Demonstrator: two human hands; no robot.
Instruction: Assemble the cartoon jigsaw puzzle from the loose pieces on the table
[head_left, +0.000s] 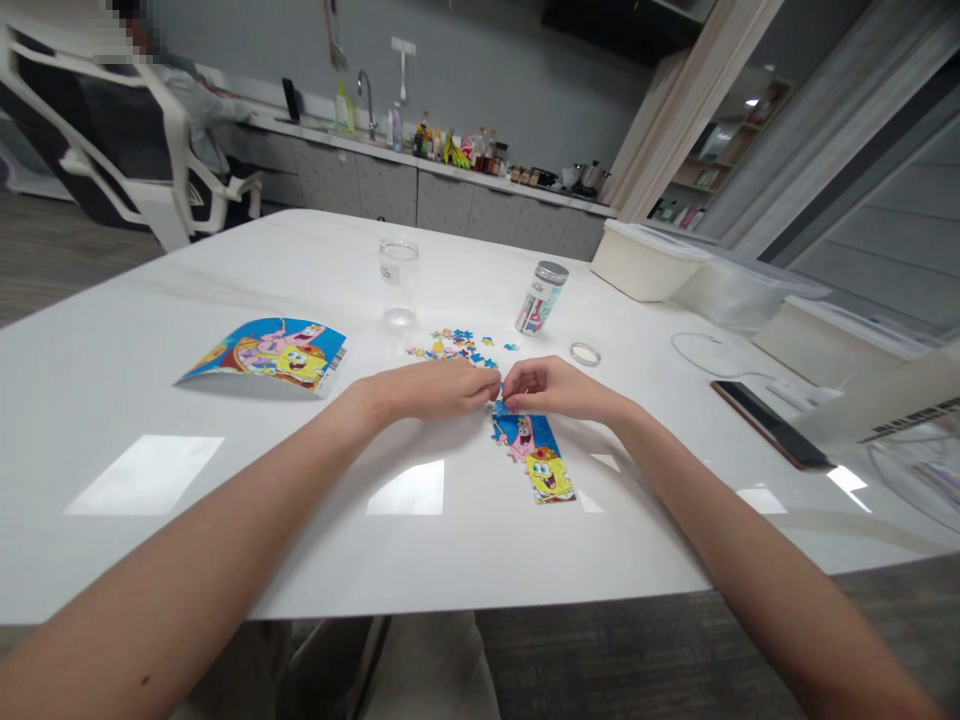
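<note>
A partly joined cartoon puzzle [551, 470] lies on the white table [322, 550], with a yellow figure and a pink one on blue. At its upper edge my left hand [457, 388] and my right hand [547, 387] nearly meet, fingers bent in a pinch. A blue puzzle piece [502, 407] is between their fingertips, under the right hand's thumb and finger; the left fingertips are too small to read for what they hold. Behind my hands is a pile of loose puzzle pieces [457, 343]. A curled picture sheet [289, 355] with the same cartoon lies to the left.
Beyond the pieces stand a clear open jar [399, 285] and a printed canister [541, 298]. A round lid [585, 354] lies near my right hand. Further right are a phone [769, 423], a cable and storage boxes [649, 262]. A person [199, 110] sits at the back left.
</note>
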